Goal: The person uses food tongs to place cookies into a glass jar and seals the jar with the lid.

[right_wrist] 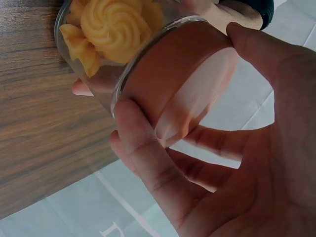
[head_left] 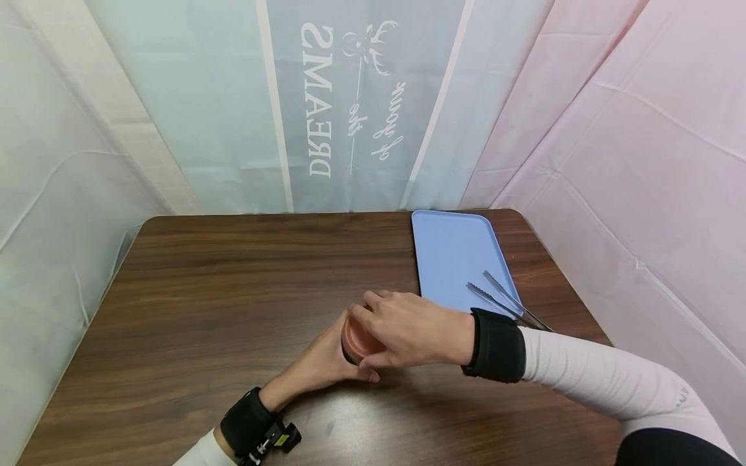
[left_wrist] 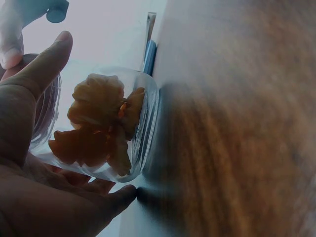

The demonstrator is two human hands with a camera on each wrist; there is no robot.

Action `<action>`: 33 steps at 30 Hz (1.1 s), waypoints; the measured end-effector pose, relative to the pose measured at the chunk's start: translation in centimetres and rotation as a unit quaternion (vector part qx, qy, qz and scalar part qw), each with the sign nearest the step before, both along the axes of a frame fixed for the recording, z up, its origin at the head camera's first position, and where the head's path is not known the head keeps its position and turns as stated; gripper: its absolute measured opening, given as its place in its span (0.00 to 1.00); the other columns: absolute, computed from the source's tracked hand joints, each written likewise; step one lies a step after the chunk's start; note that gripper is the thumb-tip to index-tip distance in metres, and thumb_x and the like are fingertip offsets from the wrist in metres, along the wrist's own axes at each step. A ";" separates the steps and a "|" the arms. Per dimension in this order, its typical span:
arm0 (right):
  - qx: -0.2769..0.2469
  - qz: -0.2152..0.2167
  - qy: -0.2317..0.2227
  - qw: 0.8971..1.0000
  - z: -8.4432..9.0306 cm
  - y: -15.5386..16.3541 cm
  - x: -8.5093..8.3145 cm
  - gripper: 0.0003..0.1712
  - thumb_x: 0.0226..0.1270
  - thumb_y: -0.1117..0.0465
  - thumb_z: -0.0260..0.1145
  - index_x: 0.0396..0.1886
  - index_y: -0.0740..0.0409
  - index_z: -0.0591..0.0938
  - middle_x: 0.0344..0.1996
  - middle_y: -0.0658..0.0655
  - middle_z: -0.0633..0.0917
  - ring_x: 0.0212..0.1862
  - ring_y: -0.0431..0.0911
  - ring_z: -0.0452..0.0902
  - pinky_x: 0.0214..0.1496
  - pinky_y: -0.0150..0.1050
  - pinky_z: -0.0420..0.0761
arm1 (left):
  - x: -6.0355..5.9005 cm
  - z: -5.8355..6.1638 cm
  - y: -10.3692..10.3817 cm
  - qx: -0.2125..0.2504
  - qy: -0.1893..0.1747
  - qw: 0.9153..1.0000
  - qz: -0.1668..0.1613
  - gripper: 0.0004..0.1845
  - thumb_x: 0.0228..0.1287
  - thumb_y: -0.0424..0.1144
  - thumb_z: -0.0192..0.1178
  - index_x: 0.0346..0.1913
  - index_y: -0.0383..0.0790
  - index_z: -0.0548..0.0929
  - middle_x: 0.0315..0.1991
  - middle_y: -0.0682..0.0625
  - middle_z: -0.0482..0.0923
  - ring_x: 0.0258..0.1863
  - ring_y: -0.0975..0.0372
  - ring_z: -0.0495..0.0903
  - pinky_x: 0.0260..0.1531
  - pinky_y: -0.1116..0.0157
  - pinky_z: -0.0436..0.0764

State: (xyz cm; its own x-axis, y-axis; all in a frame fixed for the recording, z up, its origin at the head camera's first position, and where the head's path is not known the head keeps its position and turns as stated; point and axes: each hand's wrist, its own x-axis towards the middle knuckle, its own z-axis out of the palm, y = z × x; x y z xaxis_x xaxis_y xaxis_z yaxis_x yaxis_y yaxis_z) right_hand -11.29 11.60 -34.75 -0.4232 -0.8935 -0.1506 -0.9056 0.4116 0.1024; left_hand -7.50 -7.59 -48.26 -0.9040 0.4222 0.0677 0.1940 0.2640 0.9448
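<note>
A clear jar [left_wrist: 152, 106] holds several yellow, swirl-piped cookies [right_wrist: 116, 29]. Its reddish-brown lid [right_wrist: 170, 74] sits on the mouth of the jar. My left hand [head_left: 326, 356] grips the jar, thumb on one side and fingers on the other, as the left wrist view shows. From the right, my right hand [head_left: 414, 330] grips the lid [head_left: 358, 340] with fingers and thumb spread around its rim. In the head view the hands and lid cover most of the jar. Whether its base touches the table, I cannot tell.
A blue tray [head_left: 449, 252] lies at the back right of the brown wooden table [head_left: 250, 272]. Metal tongs [head_left: 498, 298] rest on it, handle end partly behind the right wristband. Fabric curtains [head_left: 221, 116] stand along the back and both sides.
</note>
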 end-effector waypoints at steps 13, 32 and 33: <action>-0.038 -0.050 0.073 0.995 -0.9 -0.4 1.3 0.42 0.68 0.24 0.64 0.53 0.59 0.82 0.35 0.53 0.79 0.30 0.44 0.80 0.33 0.38 0.85 | 0.0 0.2 0.0 0.002 -0.001 1.000 0.003 0.59 0.46 0.47 0.88 0.78 0.43 0.63 0.63 0.48 0.79 0.57 0.59 0.83 0.55 0.60 0.83; 0.071 0.146 -0.027 0.986 1.6 0.4 -0.6 0.52 0.61 0.50 0.83 0.81 0.37 0.66 0.81 0.54 0.64 0.80 0.55 0.60 0.68 0.54 0.80 | -0.1 -0.1 -0.2 -0.010 0.053 0.998 -0.046 0.48 0.55 0.47 0.83 0.76 0.42 0.69 0.60 0.50 0.82 0.54 0.60 0.84 0.55 0.59 0.83; 0.075 0.155 -0.024 0.985 1.7 0.4 -0.6 0.50 0.62 0.52 0.82 0.81 0.37 0.68 0.80 0.53 0.65 0.80 0.55 0.62 0.67 0.53 0.80 | -0.1 -0.1 -0.3 -0.012 0.053 0.997 -0.047 0.48 0.55 0.47 0.83 0.76 0.42 0.69 0.60 0.51 0.81 0.53 0.61 0.83 0.53 0.60 0.83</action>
State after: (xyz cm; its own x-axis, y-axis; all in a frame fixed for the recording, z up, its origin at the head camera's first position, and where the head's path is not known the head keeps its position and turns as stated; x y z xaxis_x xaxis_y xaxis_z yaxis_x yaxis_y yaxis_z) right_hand -11.94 11.97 -33.03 -0.1229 -0.9447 -0.3040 -0.9906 0.0981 0.0958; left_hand -7.62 -7.85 -48.33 -0.8481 0.5080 0.1504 0.3183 0.2616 0.9112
